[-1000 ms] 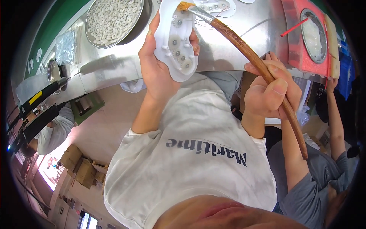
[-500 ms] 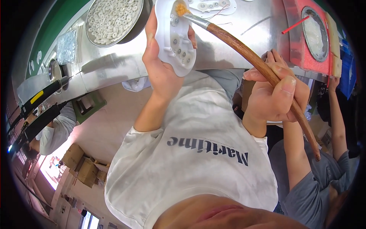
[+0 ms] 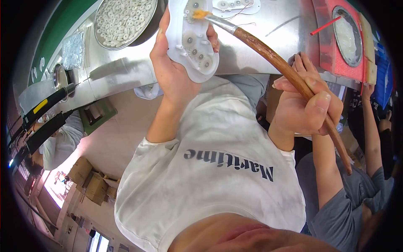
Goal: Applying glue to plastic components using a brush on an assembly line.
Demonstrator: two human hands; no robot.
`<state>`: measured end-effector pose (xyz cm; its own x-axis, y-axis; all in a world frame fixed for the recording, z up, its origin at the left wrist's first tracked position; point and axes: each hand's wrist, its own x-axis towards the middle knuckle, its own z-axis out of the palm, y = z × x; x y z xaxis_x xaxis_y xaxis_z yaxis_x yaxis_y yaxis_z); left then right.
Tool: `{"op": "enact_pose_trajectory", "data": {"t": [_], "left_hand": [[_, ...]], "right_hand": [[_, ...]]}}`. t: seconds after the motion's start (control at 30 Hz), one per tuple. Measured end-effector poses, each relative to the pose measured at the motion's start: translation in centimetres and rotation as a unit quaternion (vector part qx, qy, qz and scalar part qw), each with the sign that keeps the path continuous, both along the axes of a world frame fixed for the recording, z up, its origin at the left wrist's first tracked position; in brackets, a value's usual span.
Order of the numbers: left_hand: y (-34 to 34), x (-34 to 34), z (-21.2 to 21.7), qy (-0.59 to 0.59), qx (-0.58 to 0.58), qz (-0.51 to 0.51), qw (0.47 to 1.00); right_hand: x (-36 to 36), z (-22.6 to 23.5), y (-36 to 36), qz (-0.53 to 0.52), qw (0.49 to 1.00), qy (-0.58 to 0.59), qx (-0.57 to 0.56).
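My left hand [image 3: 175, 80] is closed round a white plastic gear housing [image 3: 175, 46], holding it upright over the table edge with its open side showing. Several small white gears with metal pins sit inside it. In my right hand [image 3: 310, 107] is a paintbrush [image 3: 268, 52] with a long curved wooden handle, gripped between thumb and fingers. Its orange bristles [image 3: 200, 14] rest against the upper part of the housing, among the gears. Another housing with gears [image 3: 235, 5] lies flat on the metal table beyond, with thin red wires beside it.
A metal bowl of small white gears [image 3: 125, 21] stands at the left on the metal table [image 3: 268, 29]. On the right, a dish of whitish paste [image 3: 347, 40] with a red straw [image 3: 325, 26] rests on pink foam. A co-worker's hand [image 3: 305, 62] is close behind my right hand.
My left hand has tilted the housing and shifted it slightly left. The bristles have come a little lower along the gears, and my right hand has moved slightly right.
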<state>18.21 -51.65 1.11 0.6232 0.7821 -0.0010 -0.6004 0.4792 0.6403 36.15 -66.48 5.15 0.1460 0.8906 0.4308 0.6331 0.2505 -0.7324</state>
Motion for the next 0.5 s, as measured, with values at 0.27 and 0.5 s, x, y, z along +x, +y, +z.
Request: {"op": "enact_pose_trajectory", "data": {"t": [0.27,0.5], "left_hand": [[-0.4,0.0,0.8,0.17,-0.053,0.116,0.977],[0.2,0.6,1.3,0.027,-0.127,0.009,0.991]], "right_hand": [[-2.8,-1.5,0.7,-0.108,0.987,0.101,0.057],[-3.2,-1.8,0.6,-0.12,0.984,0.1,0.085]]}}
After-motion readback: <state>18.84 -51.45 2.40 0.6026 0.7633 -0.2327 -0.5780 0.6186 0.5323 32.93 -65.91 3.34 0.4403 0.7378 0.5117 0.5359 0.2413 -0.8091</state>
